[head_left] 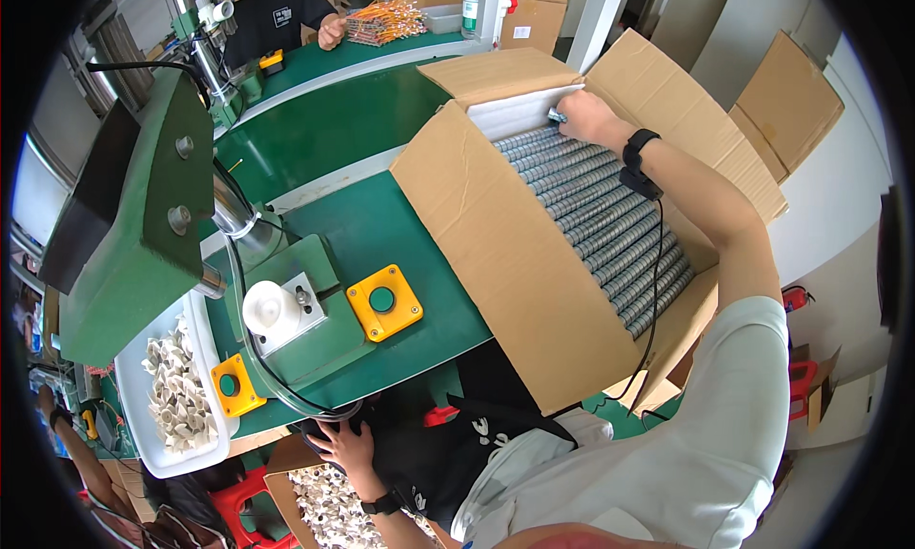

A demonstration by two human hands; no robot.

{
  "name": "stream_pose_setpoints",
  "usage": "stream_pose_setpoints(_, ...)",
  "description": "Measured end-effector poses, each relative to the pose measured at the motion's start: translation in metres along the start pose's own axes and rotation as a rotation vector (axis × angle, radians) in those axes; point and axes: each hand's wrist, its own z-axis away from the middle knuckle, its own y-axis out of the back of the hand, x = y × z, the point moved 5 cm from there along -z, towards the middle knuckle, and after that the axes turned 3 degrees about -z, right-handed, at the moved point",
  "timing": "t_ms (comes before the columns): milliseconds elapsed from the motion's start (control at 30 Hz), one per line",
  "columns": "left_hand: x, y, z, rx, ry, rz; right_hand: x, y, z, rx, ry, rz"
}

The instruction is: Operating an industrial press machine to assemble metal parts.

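Observation:
At the far end of an open cardboard box [519,254], my right hand [589,116] is closed in a pinch on small grey metal cylinders [558,115]; its fingers partly hide them, so how many I cannot tell. Below it, long rows of similar grey cylinders [600,211] lie side by side, with white foam sheet [519,113] along the far wall. My left hand [345,446] holds nothing, its fingers spread near the bench's front edge. Beneath that hand stands a carton of small off-white pieces [329,501].
A green bench press [143,206] stands at left, with a round white fixture [271,309] on its base. Yellow button boxes [384,303] flank it. A white tray [212,425] holds off-white pieces. Across the bench, another person's hand [331,31] is beside orange-wired parts [386,20].

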Motion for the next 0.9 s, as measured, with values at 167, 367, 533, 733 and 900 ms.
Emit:
stream_pose_setpoints(167,0.002,0.0,-0.002,0.017,-0.009,0.008,-0.003,0.012,0.003,0.051,0.018,-0.059)
stream_pose_setpoints(367,0.018,0.036,0.018,0.005,-0.073,0.067,-0.038,0.061,0.031,0.214,0.232,-0.34)
stream_pose_setpoints(533,-0.025,0.064,0.035,0.018,-0.325,0.616,-0.105,0.16,0.089,0.204,0.376,-0.726)
stream_pose_setpoints(733,0.008,0.161,0.112,-0.093,-0.398,1.237,-0.201,0.213,0.147,0.195,1.023,-0.869)
stream_pose_setpoints(900,0.095,0.232,0.137,-0.539,-0.904,1.778,-0.287,0.205,0.19,-0.056,1.393,-0.939)
